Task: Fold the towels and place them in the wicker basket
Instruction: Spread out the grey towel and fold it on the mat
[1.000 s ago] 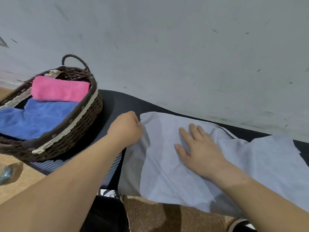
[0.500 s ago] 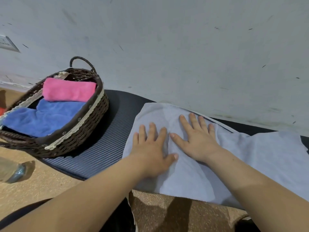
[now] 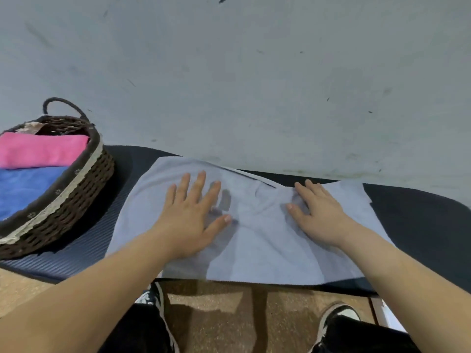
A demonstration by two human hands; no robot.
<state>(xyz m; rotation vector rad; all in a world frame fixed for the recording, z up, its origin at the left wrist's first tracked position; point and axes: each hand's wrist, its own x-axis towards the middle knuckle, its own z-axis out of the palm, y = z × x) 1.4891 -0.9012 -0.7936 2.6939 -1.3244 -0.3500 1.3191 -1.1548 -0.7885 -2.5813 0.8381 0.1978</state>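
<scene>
Left hand (image 3: 190, 217) is lying palm-down on the grey towel (image 3: 267, 250), fingers straight and spread, thumb angled out. It is pressing, not gripping, and nothing is being held. Right hand (image 3: 318, 215) is doing the same farther from the wicker basket (image 3: 76, 194): palm down, fingers extended and close together, resting on a patch of wrinkles in the cloth. Neither hand is pinching anything.

Grey towel is lying spread on the dark ribbed mat (image 3: 102, 240), to the right of the basket and apart from it, with a strip of mat showing between them. Its near edge is reaching the mat's near edge. A second edge is showing along the far side, so the cloth is looking doubled over; layer count: cannot tell.

Basket is sitting on the mat's left end, its handle loop on the far side. Inside it, a folded pink towel (image 3: 40, 150) is lying toward the far side and a blue towel (image 3: 23, 189) toward the near side, the two touching.

Behind the basket a pale wall (image 3: 254, 72) is rising. Nearer than the basket and to its right, brown speckled floor (image 3: 216, 314) and two shoes (image 3: 339, 314) are showing.
</scene>
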